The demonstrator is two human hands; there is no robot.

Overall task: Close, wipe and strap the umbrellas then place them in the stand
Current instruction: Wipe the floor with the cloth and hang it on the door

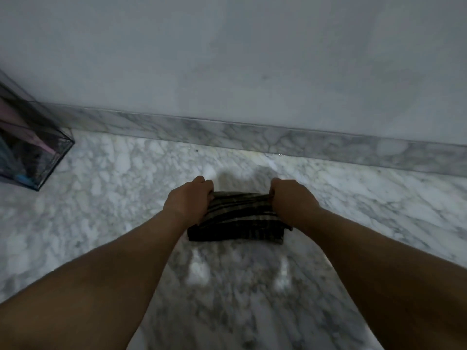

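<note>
- Head view looks down on a grey-white marble floor [106, 188] that fills the lower two thirds of the picture, with pale glare patches between the forearms.
- Plain light wall [240, 59] rises behind it, met by a marble skirting strip [252, 137] running along the floor's far edge.
- Clear-sided stand [30, 147] sits at the floor's far left, close to the skirting; pink and blue umbrella shapes [22, 137] show dimly through its walls, too blurred to count.
- Dark striped cloth [240, 221] lies folded on the floor at mid-picture, well apart from the stand, its near edge flat on the marble and its far edge lifted.
- Left hand [188, 198] grips the cloth's far left corner, fingers curled round the fabric.
- Right hand [290, 198] grips the far right corner the same way, fingers curled in.
</note>
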